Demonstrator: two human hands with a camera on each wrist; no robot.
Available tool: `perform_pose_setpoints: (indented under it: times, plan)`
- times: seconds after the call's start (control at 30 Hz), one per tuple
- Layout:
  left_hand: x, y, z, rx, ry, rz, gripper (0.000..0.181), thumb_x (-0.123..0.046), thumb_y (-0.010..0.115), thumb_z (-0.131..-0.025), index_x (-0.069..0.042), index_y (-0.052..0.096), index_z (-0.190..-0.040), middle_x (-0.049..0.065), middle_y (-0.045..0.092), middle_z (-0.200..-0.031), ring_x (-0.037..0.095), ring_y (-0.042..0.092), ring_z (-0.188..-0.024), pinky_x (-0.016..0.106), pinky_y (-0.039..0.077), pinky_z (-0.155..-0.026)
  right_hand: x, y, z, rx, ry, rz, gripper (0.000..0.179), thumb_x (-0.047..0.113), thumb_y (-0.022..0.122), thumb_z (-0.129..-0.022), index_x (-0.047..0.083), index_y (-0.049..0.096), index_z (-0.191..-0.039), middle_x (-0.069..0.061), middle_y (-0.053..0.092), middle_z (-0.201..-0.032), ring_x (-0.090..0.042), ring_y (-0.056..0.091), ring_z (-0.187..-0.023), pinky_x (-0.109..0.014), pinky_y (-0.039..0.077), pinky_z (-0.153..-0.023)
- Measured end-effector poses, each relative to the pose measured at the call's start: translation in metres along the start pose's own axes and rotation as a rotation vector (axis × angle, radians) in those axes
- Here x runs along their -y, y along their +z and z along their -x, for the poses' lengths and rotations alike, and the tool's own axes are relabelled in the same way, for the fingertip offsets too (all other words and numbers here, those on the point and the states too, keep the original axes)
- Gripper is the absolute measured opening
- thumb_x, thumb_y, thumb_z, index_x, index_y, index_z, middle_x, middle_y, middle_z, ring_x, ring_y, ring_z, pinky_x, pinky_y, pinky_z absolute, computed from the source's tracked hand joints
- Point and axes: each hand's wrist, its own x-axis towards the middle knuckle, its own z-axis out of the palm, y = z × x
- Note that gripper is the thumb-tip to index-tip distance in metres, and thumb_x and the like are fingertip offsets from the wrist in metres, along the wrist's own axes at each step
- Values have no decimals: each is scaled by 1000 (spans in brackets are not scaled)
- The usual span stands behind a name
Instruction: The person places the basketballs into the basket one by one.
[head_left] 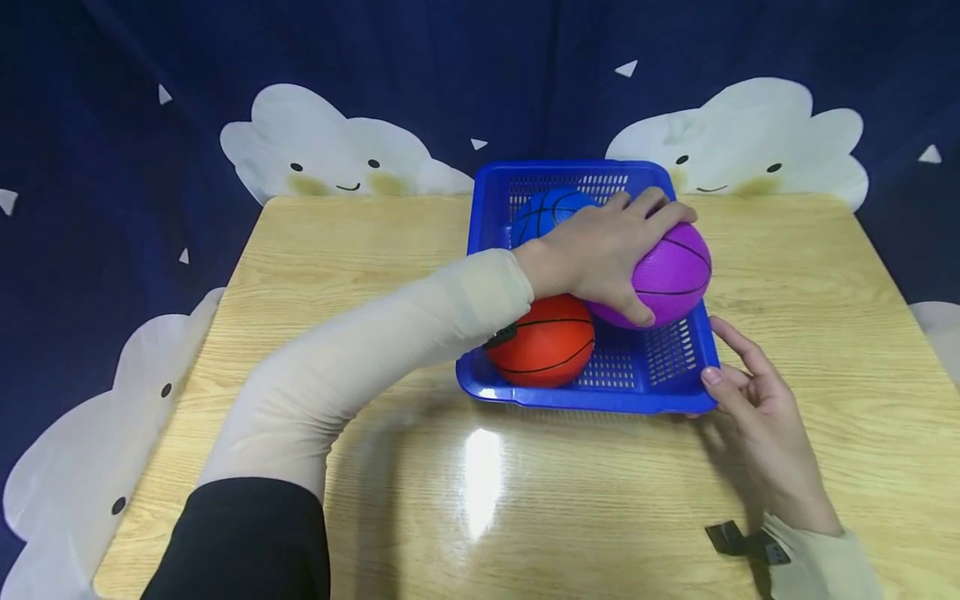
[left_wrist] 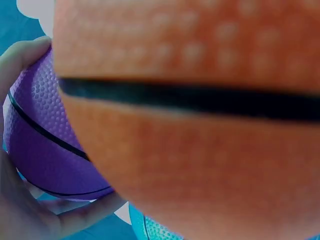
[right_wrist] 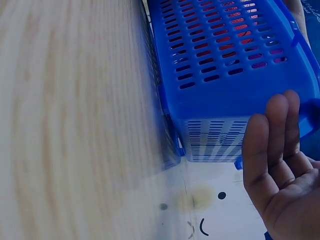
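Observation:
My left hand (head_left: 618, 246) reaches over the blue plastic basket (head_left: 570, 401) and grips a purple ball (head_left: 678, 275) marked with black basketball lines. In the left wrist view, its fingers spread around the purple ball (left_wrist: 47, 135). Below my left wrist sits an orange-red ball (head_left: 547, 350) in the basket's near left part; it fills most of the left wrist view. A blue ball (head_left: 547, 212) lies at the back, partly covered by my left hand. My right hand (head_left: 765, 417) holds the basket's near right corner, thumb on the rim, other fingers (right_wrist: 276, 130) along the outside.
The basket stands on a light wooden table (head_left: 405, 500) towards its back edge. Behind the table hangs a dark blue curtain (head_left: 450, 67) with smiling white clouds. A small black piece (head_left: 725, 537) shows beside the right wrist's sleeve.

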Motion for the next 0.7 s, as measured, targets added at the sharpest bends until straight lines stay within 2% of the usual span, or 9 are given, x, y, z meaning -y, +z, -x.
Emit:
perform_pose_setpoints:
  times: [0.27,0.43,0.57,0.7]
  plan:
    - [-3,1,5,20,-43,-37,131,-78,85,-76,-29,14,-176,0,28,-172,23,42,-148,38,49,-109,2,-4,-3,-3,15,-7,59,0,56,-112,13,42,-168,-5,81,-117,-12,77,-103,-21,60,-87]
    - [-2,1,13,18,-59,8,134,-80,82,-77,-31,6,-177,0,18,-179,26,32,-157,41,46,-114,2,-4,-4,-7,8,-10,58,0,56,-112,11,42,-168,-5,81,-117,-12,77,-102,-22,60,-86]
    - [3,0,34,-44,-79,108,132,-78,82,-80,-30,6,-177,-1,16,-180,23,27,-160,43,42,-118,1,-3,-4,-4,4,-17,58,0,56,-112,10,42,-168,-5,81,-116,-12,78,-99,-23,61,-84]
    - [14,2,70,-172,-71,238,124,-72,83,-84,-27,13,-177,-1,23,-179,21,29,-158,48,40,-120,0,-5,-4,1,4,-18,57,0,55,-113,11,42,-168,-5,80,-116,-12,77,-99,-23,61,-84]
